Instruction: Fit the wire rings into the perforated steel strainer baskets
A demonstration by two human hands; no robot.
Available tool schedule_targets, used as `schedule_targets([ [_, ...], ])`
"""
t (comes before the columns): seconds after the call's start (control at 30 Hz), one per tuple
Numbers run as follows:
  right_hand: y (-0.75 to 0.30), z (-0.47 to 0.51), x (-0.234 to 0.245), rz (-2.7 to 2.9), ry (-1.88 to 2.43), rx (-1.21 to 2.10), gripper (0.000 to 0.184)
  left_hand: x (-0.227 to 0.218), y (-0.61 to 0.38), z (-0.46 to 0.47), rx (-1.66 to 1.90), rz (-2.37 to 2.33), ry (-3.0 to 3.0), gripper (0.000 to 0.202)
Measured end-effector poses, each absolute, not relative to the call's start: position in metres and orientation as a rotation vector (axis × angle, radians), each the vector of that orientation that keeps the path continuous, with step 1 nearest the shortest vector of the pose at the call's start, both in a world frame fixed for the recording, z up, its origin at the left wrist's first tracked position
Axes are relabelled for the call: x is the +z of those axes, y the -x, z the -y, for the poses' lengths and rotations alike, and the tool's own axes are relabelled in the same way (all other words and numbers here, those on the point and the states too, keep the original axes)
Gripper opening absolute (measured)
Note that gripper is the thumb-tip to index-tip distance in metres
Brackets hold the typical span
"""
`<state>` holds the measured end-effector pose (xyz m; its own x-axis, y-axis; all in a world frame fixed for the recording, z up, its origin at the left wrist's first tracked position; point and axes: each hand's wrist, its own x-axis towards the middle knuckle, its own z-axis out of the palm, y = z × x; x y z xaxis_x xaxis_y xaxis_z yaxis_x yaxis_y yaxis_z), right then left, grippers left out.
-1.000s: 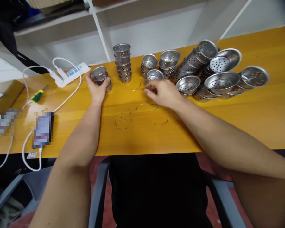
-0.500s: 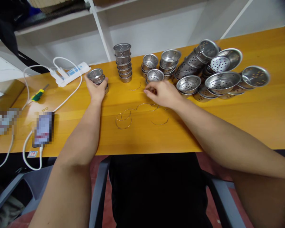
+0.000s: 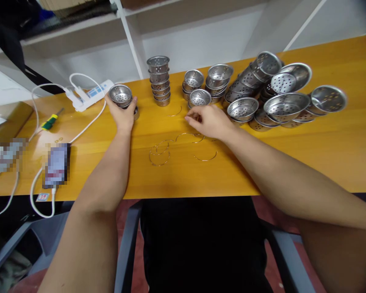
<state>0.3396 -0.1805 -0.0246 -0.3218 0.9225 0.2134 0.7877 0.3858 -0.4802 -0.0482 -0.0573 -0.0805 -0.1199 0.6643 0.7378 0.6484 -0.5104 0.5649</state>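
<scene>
My left hand point(image 3: 122, 116) is wrapped round a perforated metal cup point(image 3: 120, 93), its open mouth tilted towards me. Below and to the right of it, another metal cup point(image 3: 136, 114) shows partly behind my fingers. My right hand point(image 3: 209, 120) is closed, its thumb and fingertips curled together just in front of a small perforated cup point(image 3: 200, 97). Whatever its fingers hold, if anything, is hidden. To the left of the right hand lies a thin curved wire point(image 3: 175, 114). Several more bent wires point(image 3: 159, 163) lie nearer me on the table.
An upright stack of perforated cups point(image 3: 161, 85) stands between my hands. Several stacks of cups point(image 3: 247, 81) crowd the right side, some leaning. On the left are a power strip point(image 3: 94, 95) with white cables, a screwdriver point(image 3: 50, 122) and a phone point(image 3: 56, 165). A shelf point(image 3: 171, 44) rises behind the table.
My left hand has shifted the cup slightly up and left, tilting its mouth more towards me, off the cup beneath. My right hand has stayed in place.
</scene>
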Motion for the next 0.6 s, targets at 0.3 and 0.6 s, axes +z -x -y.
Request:
schedule_targets([
  [0.3, -0.339, 0.182, -0.022, 2.203, 1.471, 0.433, 0.031, -0.066, 0.031, 0.064, 1.981, -1.647, -1.772, 0.093],
  [0.6, -0.336, 0.189, -0.026, 2.180, 1.102, 0.487, 0.082, -0.077, -0.032, 0.111, 1.387, -1.140, -2.297, 0.102],
])
